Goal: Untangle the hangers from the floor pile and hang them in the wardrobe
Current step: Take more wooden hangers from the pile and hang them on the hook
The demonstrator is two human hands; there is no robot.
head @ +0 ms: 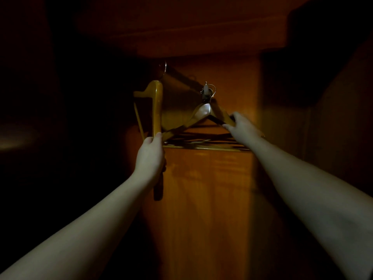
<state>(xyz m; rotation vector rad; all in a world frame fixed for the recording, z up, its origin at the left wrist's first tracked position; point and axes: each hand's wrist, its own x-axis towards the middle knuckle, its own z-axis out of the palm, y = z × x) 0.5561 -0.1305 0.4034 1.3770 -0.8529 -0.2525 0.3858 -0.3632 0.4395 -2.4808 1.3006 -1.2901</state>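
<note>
Very dim, warm orange cast. Light pools on wardrobe back panel (210, 178); left side near black. Soft motion blur, wide-angle stretch at edges.

Item: wardrobe rail (179, 77), as I see it through the head camera. A dim metal bar running under the wooden shelf board (201, 41), against the orange-brown back panel (201, 188).

Hung on it: one yellow wooden hanger (156, 110) at the near end by its metal hook; a bunch of darker wooden hangers (203, 112) further along, hooks crowded together. I cannot count them.
</note>
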